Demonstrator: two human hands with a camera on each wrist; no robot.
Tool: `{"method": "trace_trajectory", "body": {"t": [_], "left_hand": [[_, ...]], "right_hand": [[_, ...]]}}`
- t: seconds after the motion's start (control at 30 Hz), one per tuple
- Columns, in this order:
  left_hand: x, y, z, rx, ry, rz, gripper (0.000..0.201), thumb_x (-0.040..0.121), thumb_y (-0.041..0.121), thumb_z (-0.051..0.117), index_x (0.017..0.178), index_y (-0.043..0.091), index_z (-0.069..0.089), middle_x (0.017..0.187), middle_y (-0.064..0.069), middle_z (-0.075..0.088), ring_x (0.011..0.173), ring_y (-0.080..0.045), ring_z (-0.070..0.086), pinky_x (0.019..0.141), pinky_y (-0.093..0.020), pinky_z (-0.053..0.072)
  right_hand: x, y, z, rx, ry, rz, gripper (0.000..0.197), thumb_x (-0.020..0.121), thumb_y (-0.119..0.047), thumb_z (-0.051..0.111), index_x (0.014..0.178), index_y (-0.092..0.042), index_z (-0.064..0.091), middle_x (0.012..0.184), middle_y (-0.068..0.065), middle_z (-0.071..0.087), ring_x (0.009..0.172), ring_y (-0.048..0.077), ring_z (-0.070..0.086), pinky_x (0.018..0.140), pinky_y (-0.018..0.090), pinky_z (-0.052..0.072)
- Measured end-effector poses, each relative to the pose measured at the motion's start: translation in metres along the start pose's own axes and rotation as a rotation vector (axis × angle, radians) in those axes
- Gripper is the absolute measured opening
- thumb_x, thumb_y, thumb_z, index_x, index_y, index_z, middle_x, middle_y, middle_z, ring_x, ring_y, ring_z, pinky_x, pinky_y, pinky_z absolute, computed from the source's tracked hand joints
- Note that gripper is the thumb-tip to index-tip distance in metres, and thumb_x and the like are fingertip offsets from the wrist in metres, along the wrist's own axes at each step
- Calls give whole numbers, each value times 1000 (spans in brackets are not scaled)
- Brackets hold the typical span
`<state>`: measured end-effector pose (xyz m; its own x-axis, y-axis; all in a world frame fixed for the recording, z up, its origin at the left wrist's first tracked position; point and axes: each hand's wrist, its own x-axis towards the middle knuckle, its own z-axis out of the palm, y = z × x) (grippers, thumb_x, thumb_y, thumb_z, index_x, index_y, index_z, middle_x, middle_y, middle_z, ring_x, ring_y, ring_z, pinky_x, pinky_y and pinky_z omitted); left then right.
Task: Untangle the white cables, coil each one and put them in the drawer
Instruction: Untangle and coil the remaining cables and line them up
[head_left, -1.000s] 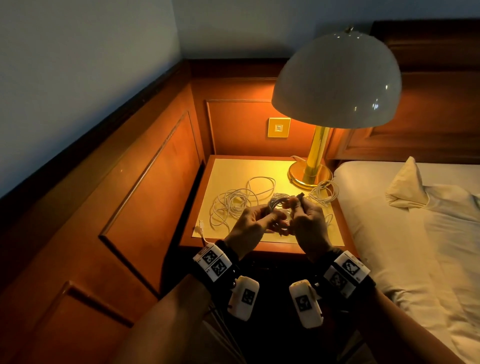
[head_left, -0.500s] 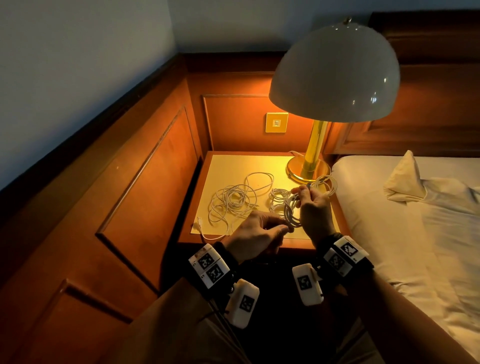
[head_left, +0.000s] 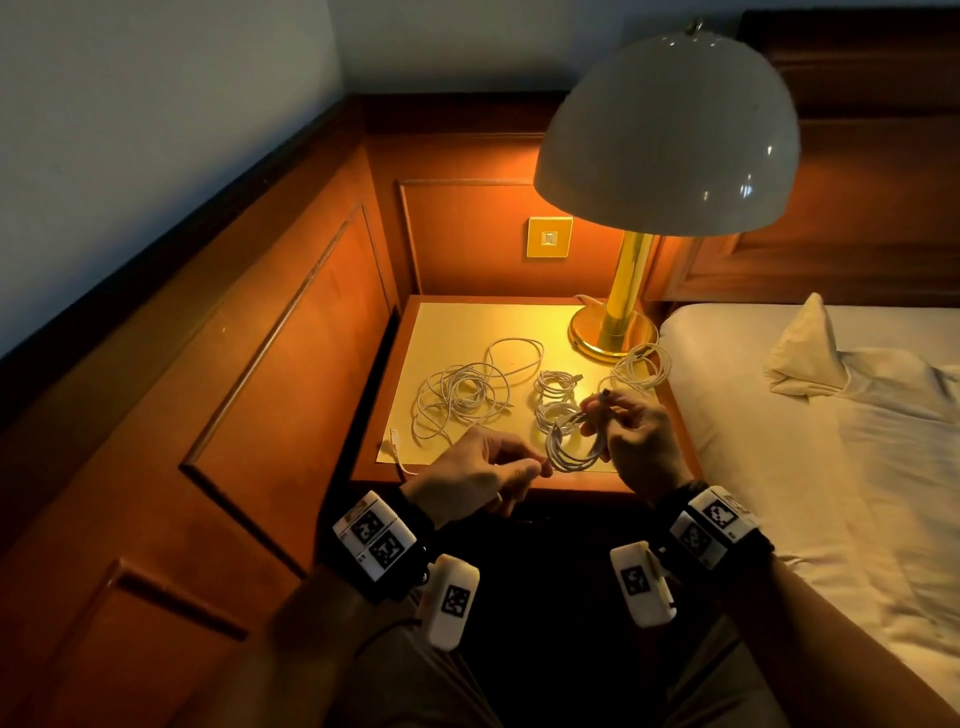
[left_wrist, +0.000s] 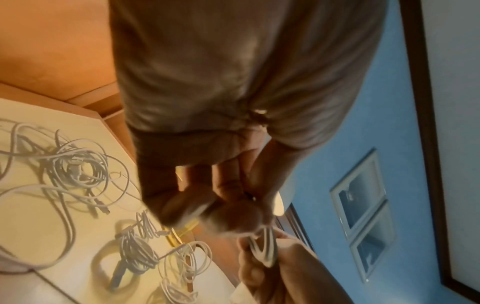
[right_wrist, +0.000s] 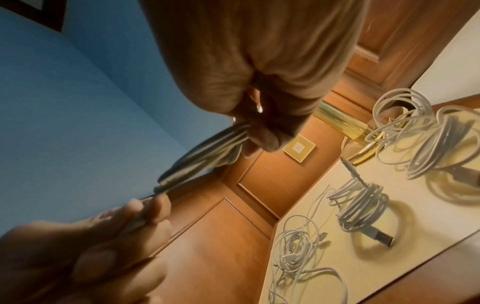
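The right hand (head_left: 636, 441) pinched the coil (head_left: 571, 449) hanging leftward; the left hand (head_left: 480, 475), nearer the counter (head_left: 467, 332) edge, pinched its free end.

No readable text, brand, number or label in any view.

Only signs seen: black-and-white square fiducial markers, patterns only, no characters. Head view shows two on the left wristband (head_left: 375, 535), one on the white left wrist camera (head_left: 451, 600), two on the right wristband (head_left: 712, 522), one on the white right wrist camera (head_left: 640, 582).

Wall plate (head_left: 549, 237) behind the worktop: plain, no legible marking; same in the right wrist view (right_wrist: 298, 148).

Cable plugs too small and blurred to check for print.
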<state>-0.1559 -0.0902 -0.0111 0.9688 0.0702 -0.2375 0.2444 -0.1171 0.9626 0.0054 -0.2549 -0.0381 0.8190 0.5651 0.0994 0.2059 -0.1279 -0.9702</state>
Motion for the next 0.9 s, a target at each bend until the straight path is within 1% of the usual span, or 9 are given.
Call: {"method": "trace_trajectory", "body": {"t": [0.07,0.2,0.33,0.47,0.53,0.67,0.73,0.83,0.9], "left_hand": [[4,1,-6,36,59,-32,17,99,11,59,107,0,71,74,-10,65,61,-19,58,54,-25,48],[11,-13,-9,233,319,-27,15,99,13,61,102,10,75,86,-13,71,69,-14,60,65,-30,51],[17,-31,1,158,162,-46,17,100,13,59,107,11,74,73,0,62,63,-6,56,60,-24,48],[40,-48,3,271,226,-79,17,99,14,61,108,14,75,73,3,65,63,-6,57,68,-29,50],[52,-57,2,296,227,-106,16,98,18,62,105,18,76,80,2,69,70,-10,62,76,-35,55],[74,-71,-4,458,313,-131,16,95,24,61,104,26,75,103,2,68,91,-14,64,92,-35,54],[81,-78,-9,612,409,-109,18,94,25,57,104,27,72,112,2,67,102,-17,62,95,-36,52],[93,-87,-15,829,503,-104,25,94,21,53,111,23,70,121,-2,60,115,-23,53,97,-36,47],[101,-92,-19,946,516,-113,30,93,18,52,118,23,68,123,-3,56,119,-25,47,99,-39,45]], "right_hand": [[-2,4,3,-6,-12,13,15,99,-10,53,104,-2,65,83,15,70,56,2,62,47,16,47],[-4,11,0,-38,-86,65,14,96,-2,55,102,-5,67,85,10,72,66,14,68,54,28,57],[-4,27,-7,-75,-74,147,12,95,-5,58,102,-7,68,85,9,73,73,20,71,60,32,60],[-7,50,-3,-252,-11,176,8,95,-14,60,93,-12,68,79,-1,72,71,15,69,60,24,55],[-6,59,-5,-266,36,205,13,95,-16,61,86,-13,69,79,0,72,70,16,69,62,28,56],[13,74,-27,-133,209,327,18,95,-15,59,80,-10,67,85,12,70,68,27,70,66,43,61],[28,81,-39,-139,295,340,19,95,-17,59,80,-8,66,84,12,70,66,26,69,64,41,61],[49,82,-46,-119,359,390,16,96,-11,58,84,-4,65,86,14,67,61,21,65,53,29,58],[63,84,-45,-150,375,426,18,95,-12,59,79,-6,65,85,13,68,62,22,66,56,31,59]]}}
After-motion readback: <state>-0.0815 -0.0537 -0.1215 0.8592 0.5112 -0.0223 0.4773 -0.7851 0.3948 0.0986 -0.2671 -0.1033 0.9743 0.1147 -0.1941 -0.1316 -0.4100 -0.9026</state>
